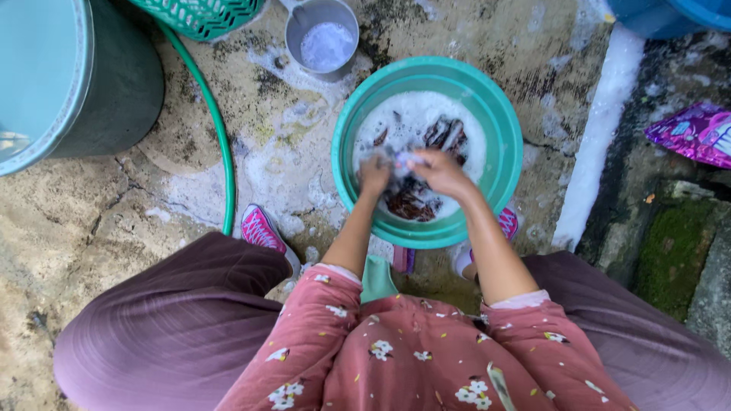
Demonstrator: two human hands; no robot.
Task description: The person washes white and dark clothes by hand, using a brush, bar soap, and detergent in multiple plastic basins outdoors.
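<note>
My left hand (373, 176) and right hand (440, 171) both squeeze a wet cloth (411, 199) in the soapy green bowl (499, 133) on the floor. A grey cup (324, 38) and green hose (221, 144) lie nearby.

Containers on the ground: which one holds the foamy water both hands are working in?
The round teal basin at centre, suds and dark cloth inside. The grey scoop and big bucket stand apart.

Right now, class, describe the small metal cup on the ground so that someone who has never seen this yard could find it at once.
Start at the round green basin of suds where both hands scrub dark cloth. Look just beyond its far rim, towards the green hose: the metal cup stands there on wet concrete. It alone is grey, small and handled, holding foamy water.
</note>
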